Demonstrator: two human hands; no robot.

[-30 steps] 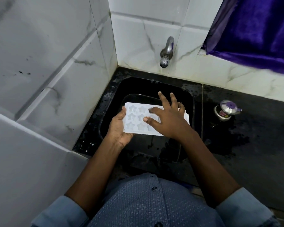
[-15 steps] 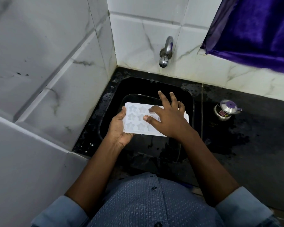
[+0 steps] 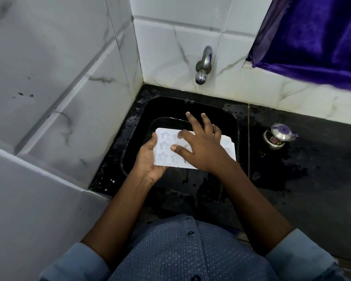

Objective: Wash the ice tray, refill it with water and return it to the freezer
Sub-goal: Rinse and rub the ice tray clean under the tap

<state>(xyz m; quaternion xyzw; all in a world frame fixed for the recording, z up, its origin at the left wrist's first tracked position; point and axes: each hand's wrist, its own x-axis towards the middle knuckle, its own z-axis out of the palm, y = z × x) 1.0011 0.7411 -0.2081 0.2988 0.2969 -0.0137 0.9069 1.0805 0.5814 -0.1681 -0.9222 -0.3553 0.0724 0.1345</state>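
A white ice tray [image 3: 164, 146] with star-shaped cells is held level over the black sink [image 3: 230, 120]. My left hand [image 3: 148, 162] grips the tray's left end, thumb on its top edge and fingers underneath. My right hand [image 3: 200, 144] lies spread flat on the tray's top, its straight fingers touching the cells and covering the tray's middle. The steel tap [image 3: 203, 64] sticks out of the tiled wall above the sink; no water runs from it.
A dark bowl or basin [image 3: 160, 121] sits inside the sink under the tray. A small steel lidded pot with a purple knob [image 3: 278, 135] stands on the wet black counter [image 3: 312, 179] to the right. Purple cloth [image 3: 316, 37] hangs top right. Tiled walls close in left and behind.
My right hand has slid slightly across the tray's top, thumb moving leftward over the cells. My left hand keeps the same grip.
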